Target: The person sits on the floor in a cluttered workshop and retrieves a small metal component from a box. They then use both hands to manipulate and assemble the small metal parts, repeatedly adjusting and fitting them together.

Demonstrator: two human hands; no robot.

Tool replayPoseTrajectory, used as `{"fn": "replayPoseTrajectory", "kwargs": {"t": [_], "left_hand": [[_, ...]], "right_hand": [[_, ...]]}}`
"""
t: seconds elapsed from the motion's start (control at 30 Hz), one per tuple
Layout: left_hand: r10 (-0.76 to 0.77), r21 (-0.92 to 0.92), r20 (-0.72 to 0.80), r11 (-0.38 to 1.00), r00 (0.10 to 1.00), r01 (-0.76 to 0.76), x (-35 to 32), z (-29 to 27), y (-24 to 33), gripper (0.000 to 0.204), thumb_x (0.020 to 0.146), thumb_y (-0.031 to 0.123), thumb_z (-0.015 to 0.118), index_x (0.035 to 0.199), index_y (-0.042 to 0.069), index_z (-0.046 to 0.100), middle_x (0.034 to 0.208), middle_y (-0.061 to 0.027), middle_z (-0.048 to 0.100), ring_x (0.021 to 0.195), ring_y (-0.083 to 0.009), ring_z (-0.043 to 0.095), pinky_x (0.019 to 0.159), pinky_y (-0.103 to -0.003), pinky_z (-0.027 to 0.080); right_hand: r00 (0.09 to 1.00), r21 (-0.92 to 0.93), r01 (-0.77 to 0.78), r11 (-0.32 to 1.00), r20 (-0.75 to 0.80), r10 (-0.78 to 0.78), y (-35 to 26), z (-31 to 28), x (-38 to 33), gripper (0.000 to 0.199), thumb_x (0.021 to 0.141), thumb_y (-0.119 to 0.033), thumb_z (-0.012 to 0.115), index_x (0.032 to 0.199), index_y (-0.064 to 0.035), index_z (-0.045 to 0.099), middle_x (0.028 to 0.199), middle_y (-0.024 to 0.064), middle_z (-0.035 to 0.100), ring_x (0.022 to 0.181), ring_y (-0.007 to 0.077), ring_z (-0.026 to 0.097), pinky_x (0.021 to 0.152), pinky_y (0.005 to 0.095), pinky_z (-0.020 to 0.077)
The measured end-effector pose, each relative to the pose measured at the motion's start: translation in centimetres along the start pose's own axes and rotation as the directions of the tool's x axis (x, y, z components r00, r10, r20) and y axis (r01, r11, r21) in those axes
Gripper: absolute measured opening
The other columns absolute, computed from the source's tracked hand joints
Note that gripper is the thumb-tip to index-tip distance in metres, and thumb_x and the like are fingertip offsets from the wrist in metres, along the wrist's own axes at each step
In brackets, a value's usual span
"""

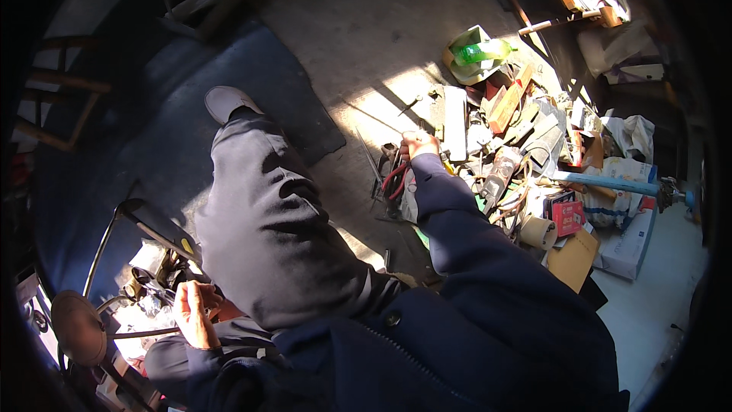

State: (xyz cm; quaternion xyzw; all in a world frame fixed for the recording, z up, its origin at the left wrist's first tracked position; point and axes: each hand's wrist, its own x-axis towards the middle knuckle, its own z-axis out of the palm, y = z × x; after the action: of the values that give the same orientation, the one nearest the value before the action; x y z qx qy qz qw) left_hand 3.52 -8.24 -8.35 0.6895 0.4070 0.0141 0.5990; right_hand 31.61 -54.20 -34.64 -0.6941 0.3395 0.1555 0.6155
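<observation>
Lying beyond mat's (293, 72) right edge: clutter pile (507, 159), may slide if bumped by curled right hand (420, 144); left hand (196, 314) half-curled, both grips unclear.

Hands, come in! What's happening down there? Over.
Right hand curled, contents unclear. Left hand at lower left, fingers bent. Red-handled tool beside right hand. Clutter pile crowding its right side.

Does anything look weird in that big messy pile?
Yes! Beside the right hand, wood pieces and small boxes lie jumbled at odd angles, not sorted. A green bottle lies tipped over in a pale container; I see no spill.
</observation>
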Motion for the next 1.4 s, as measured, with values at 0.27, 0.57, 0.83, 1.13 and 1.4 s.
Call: {"fn": "replayPoseTrajectory", "kwargs": {"t": [0.27,0.57,0.83,1.13,1.4], "left_hand": [[0.099,-0.052,0.068,0.994,0.993,-0.096,-0.3,-0.2,0.1,0.028,0.107,0.029,0.053,0.092,0.006,0.061,0.076,-0.0032,0.065,0.061,-0.0067,0.058,0.053,-0.019,0.041],[0.295,-0.225,-0.031,0.929,0.955,-0.294,-2.4,-3.6,0.7,0.026,0.108,0.024,0.051,0.093,0.005,0.06,0.08,-0.0058,0.066,0.062,-0.0106,0.06,0.056,-0.024,0.047],[0.392,-0.224,-0.248,0.867,0.886,-0.446,-6.3,-6.8,2.7,0.022,0.104,0.018,0.058,0.095,-0.001,0.064,0.08,-0.0019,0.064,0.073,-0.0085,0.057,0.07,-0.024,0.047],[0.566,0.241,-0.614,0.798,0.55,-0.552,-12.1,-12.0,2.0,0.01,0.1,0.008,0.059,0.099,0.0,0.064,0.086,-0.0044,0.065,0.079,-0.0095,0.06,0.077,-0.023,0.048],[0.048,-0.391,-0.749,0.774,0.661,-0.499,-11.0,-14.2,-13.4,0.009,0.1,0.007,0.058,0.107,0.004,0.062,0.09,-0.0012,0.065,0.082,-0.0078,0.06,0.076,-0.023,0.048]], "right_hand": [[0.982,-0.344,0.154,0.926,0.161,-0.103,2.6,-1.1,-12.2,0.029,0.095,-0.03,0.068,0.087,-0.0029,0.068,0.071,0.0032,0.067,0.056,0.0114,0.062,0.052,0.0273,0.0503],[0.824,-0.43,0.566,0.704,0.325,-0.464,-2.0,3.5,-16.5,0.051,0.088,-0.04,0.073,0.063,0.0004,0.054,0.055,0.0127,0.05,0.051,0.0219,0.045,0.054,0.0404,0.039],[0.767,0.201,0.444,0.873,0.418,-0.487,-12.3,4.4,-16.8,0.057,0.106,-0.041,0.053,0.059,-0.0156,0.033,0.047,-0.0052,0.027,0.033,0.0077,0.023,0.033,0.0277,0.017],[0.117,0.31,0.855,0.416,0.665,-0.738,-25.3,17.5,-34.7,0.035,0.103,-0.013,0.049,0.137,-0.0044,0.056,0.073,-0.0034,0.046,0.056,0.0039,0.04,0.053,0.0168,0.0363],[-0.179,0.225,0.963,0.149,0.946,-0.269,-20.2,25.4,-43.9,0.066,0.073,0.013,0.048,0.137,-0.0045,0.055,0.13,0.0107,0.056,0.11,0.0204,0.059,0.076,0.0267,0.0518]]}}
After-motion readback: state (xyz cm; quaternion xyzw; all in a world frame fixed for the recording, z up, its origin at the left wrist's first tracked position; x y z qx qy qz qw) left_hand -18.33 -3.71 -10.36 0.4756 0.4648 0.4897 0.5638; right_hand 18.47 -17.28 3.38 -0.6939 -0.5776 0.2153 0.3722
